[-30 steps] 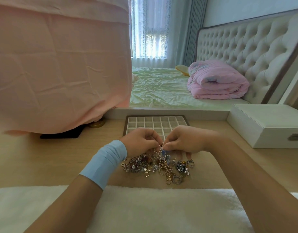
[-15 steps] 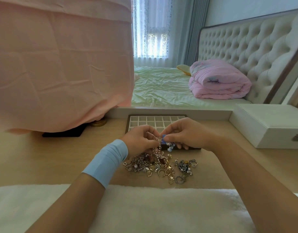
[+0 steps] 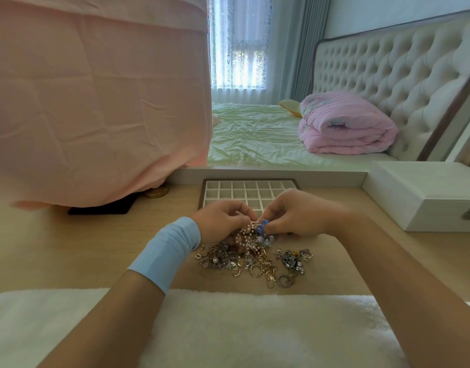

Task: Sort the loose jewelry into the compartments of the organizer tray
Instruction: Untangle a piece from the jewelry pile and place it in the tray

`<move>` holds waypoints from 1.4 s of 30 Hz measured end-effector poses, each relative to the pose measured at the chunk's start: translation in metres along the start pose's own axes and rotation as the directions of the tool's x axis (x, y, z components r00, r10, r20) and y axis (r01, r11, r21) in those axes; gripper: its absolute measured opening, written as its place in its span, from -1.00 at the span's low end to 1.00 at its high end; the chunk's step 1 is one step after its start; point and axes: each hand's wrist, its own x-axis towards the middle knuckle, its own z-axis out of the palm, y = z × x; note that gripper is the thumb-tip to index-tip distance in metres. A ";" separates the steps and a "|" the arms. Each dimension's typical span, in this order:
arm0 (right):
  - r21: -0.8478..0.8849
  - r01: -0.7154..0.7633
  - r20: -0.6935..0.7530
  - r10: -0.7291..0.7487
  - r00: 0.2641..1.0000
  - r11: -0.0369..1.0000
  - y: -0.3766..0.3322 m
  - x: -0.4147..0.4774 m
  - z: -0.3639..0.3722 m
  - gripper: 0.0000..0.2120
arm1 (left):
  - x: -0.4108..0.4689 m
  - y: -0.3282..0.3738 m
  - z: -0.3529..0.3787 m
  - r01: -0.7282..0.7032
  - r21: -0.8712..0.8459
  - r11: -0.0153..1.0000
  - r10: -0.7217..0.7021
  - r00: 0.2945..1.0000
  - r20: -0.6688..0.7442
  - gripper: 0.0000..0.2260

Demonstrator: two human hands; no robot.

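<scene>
The left hand and right hand are covering the near rows of the organizer tray, so those compartments are not showing. Their curled fingers are hiding just where the left is pinching the pearl strand, and most of the blue piece that the right is pinching. The jewelry pile is lying too tangled and small to tell single pieces apart. The pink cloth is draping over something and running off the top and left edges, with only a black base and a gold disc peeking out beneath. The white box is running off the right edge, and the fluffy mat off the bottom.
</scene>
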 end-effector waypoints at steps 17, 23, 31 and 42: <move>0.023 0.120 -0.108 -0.117 0.987 0.992 0.000 0.001 -0.003 -0.94 | 0.000 0.003 -0.009 -0.004 0.188 0.982 0.009 1.000 -0.027 -0.85; 0.015 0.212 -0.417 -0.187 0.890 0.977 0.001 0.007 0.009 -0.95 | 0.000 0.002 -0.011 0.011 -0.124 0.992 -0.024 0.994 -0.103 -0.92; -0.103 0.274 -0.599 -0.280 0.750 0.956 0.001 0.016 0.027 -0.98 | -0.004 0.007 -0.014 0.097 -0.211 0.973 -0.099 0.995 0.000 -0.84; -0.054 0.257 -0.353 -0.260 0.899 0.965 0.001 0.011 0.017 -0.86 | -0.004 0.003 -0.016 0.055 -0.071 0.996 -0.062 0.993 -0.105 -0.95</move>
